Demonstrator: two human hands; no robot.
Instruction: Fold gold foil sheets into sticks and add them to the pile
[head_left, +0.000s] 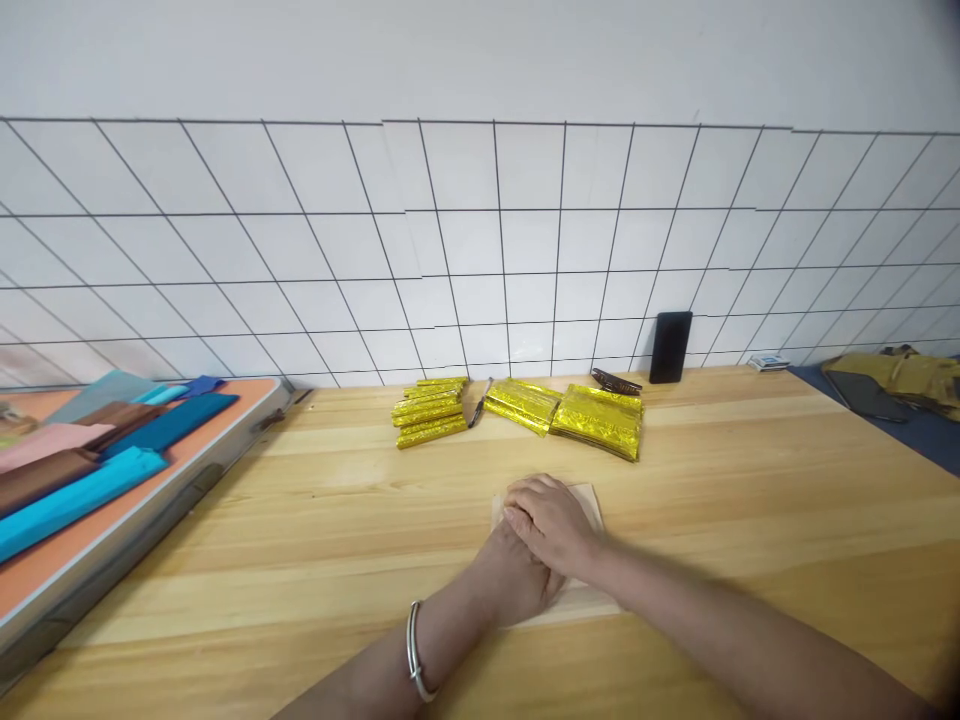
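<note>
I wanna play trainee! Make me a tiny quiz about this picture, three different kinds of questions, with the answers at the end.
1. Pick one: what colour are the shiny packets on the wooden table?
A) red
B) gold-yellow
C) blue

2. True or false: the silver bangle is on the right wrist.

3. Look closely: is the left hand above or below the right hand?

Key:
1. B
2. False: the silver bangle is on the left arm, near the wrist.
3. Below; the right hand lies over it.
</note>
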